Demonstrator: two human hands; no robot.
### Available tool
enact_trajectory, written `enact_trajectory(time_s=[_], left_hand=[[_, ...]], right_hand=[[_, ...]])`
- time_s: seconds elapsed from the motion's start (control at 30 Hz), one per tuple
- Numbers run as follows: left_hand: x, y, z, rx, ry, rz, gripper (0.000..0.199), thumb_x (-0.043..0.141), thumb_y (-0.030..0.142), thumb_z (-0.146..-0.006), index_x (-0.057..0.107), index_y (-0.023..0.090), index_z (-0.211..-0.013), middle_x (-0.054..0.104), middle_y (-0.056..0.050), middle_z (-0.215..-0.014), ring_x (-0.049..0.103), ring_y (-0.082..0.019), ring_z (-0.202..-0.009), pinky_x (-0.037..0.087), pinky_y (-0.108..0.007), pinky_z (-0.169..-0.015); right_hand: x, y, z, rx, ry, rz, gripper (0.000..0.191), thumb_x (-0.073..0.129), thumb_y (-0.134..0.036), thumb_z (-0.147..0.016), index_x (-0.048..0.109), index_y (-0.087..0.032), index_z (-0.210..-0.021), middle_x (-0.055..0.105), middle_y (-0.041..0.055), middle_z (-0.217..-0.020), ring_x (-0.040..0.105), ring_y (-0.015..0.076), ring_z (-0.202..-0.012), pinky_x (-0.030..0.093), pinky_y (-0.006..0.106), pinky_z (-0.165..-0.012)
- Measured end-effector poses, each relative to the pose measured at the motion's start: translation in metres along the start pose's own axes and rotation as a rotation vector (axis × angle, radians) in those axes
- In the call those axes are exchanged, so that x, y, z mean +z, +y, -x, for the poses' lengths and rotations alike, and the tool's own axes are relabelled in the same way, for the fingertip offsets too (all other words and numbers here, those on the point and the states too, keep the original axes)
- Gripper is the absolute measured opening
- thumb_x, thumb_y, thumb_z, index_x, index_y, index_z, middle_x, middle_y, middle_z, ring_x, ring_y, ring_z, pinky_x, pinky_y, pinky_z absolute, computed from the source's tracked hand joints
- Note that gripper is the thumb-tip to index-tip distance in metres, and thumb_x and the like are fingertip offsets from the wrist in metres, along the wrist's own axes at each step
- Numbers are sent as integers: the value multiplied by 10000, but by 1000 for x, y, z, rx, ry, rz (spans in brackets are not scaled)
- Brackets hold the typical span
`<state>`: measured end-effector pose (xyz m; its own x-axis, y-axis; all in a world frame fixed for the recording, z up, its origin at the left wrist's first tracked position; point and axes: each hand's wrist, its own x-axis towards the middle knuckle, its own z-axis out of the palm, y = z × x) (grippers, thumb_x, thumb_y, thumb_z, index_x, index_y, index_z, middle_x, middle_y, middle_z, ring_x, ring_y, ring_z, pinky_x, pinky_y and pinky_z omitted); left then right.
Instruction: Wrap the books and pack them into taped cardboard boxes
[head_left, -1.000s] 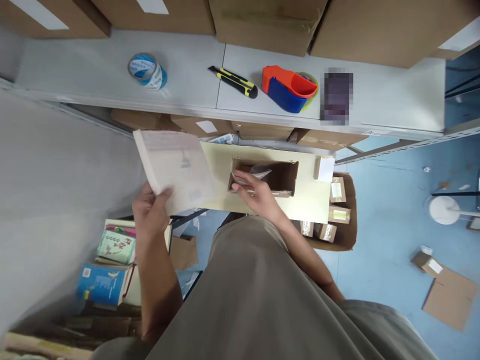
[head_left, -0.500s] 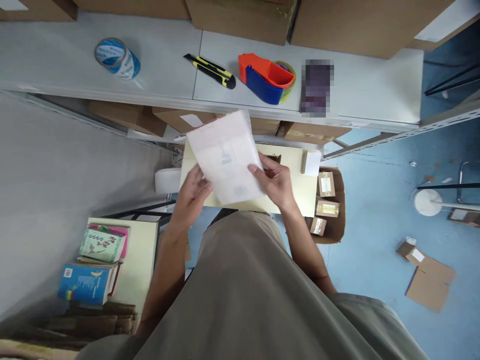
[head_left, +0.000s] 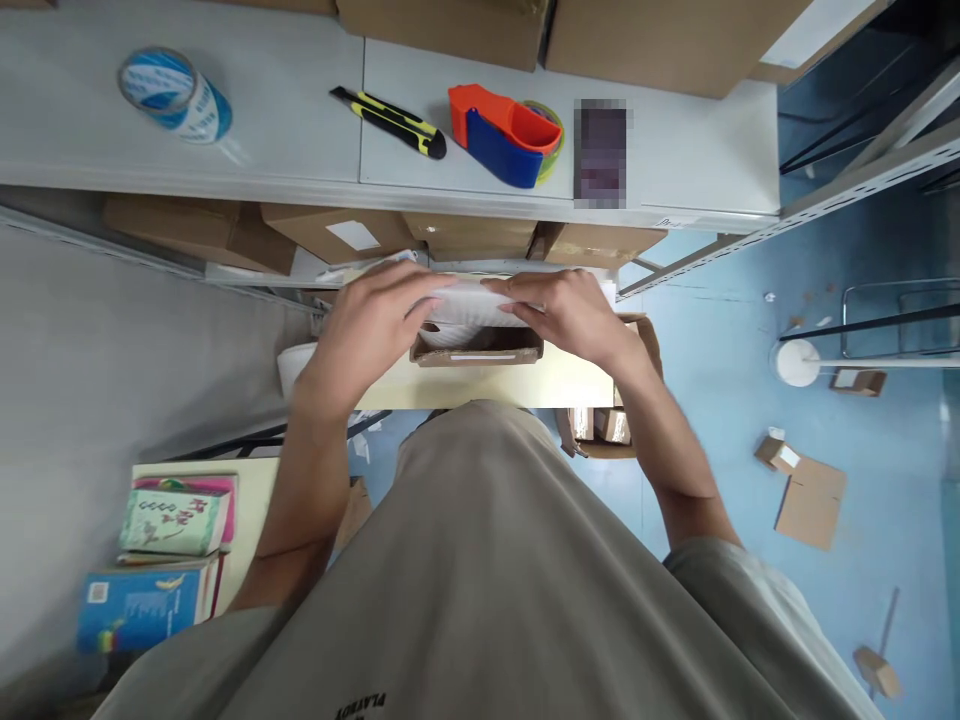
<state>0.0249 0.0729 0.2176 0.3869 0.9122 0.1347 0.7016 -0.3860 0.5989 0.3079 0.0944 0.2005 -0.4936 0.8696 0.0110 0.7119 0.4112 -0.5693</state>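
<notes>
A white, translucent packet (head_left: 472,303) is held between both hands, tilted over a small open cardboard box (head_left: 480,357). The box sits on the pale yellow table (head_left: 577,378) in front of my body. My left hand (head_left: 375,322) grips the packet's left end, fingers along its upper edge. At the right end, my right hand (head_left: 566,308) pinches the packet between thumb and fingers. Part of the packet's lower side is inside or behind the box's opening; its exact depth is hidden.
The grey shelf (head_left: 285,130) ahead holds blue tape (head_left: 176,97), a cutter (head_left: 390,122), an orange-and-blue tape dispenser (head_left: 502,135) and cartons. Books (head_left: 154,590) lie at lower left. A carton of small boxes (head_left: 615,428) stands right of the table.
The packet has moved from in front of the shelf edge down to the small box and is now tilted. Both hands have shifted to its ends, and the view has moved slightly.
</notes>
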Motion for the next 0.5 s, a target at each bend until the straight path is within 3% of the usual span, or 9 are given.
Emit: enact_trajectory(time_s=[0.1,0.23,0.5], left_hand=[[15,-22,5,-23,-45,-8,330,595,289,-1057,763,332,-1338,772,-22,-1330,713,-267,-1259,538,-413,-1126],[37,-47,3,-81,-139,-49,340,601,262,-1041,764,286,-1339,778,-54,-1336,714,-287,-1245,527,-406,-1103],[97,-78,-6,-154,-446,-275,369,528,125,-983,780,191,-1244,800,-162,-1211,735,-341,-1127,535,-422,-976]], right_hand=[[16,3,-6,-15,-129,43,408,585,-352,-1105,695,-338,-1498,790,19,-1361,729,317,-1277,552,405,-1005],[38,12,-14,36,-210,91,442,579,-317,-1098,664,-359,-1530,745,10,-1450,690,319,-1349,540,408,-1045],[93,43,-29,118,-380,257,464,577,-259,-1078,672,-328,-1526,747,66,-1442,707,339,-1320,545,463,-1089]])
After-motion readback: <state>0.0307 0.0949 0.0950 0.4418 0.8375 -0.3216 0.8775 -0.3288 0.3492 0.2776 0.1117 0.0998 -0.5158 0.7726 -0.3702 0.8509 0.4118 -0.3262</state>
